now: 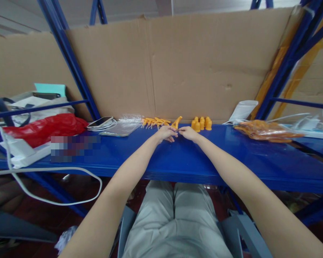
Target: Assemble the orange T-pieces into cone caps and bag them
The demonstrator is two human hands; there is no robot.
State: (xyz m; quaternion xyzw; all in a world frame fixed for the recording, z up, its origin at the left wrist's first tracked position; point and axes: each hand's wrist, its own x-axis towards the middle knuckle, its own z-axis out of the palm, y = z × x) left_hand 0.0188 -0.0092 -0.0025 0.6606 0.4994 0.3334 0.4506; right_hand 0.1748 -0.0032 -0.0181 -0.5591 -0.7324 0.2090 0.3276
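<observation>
My left hand (166, 133) and my right hand (188, 133) meet over the blue shelf top (183, 157), fingertips almost touching. Both pinch at a tiny item between them, too small to name; the left's lower fingers are loosely spread. Right behind the fingertips, a forked orange-yellow plastic piece (177, 122) points up at a slant. Whether a hand grips its lower end, I cannot tell. To the left lies a row of similar orange-yellow branched pieces (154, 122) with small metal chains. Several orange-yellow cup-shaped pieces (202, 124) stand upright behind my right hand.
Left: a clear plastic bag (122, 127), a phone (102, 122) with white cable, a red bag (47, 127) and a white power strip (33, 155). Right: an orange plastic-wrapped bundle (262, 130) and a white pouch (242, 111). A cardboard panel (183, 68) closes the back between blue posts.
</observation>
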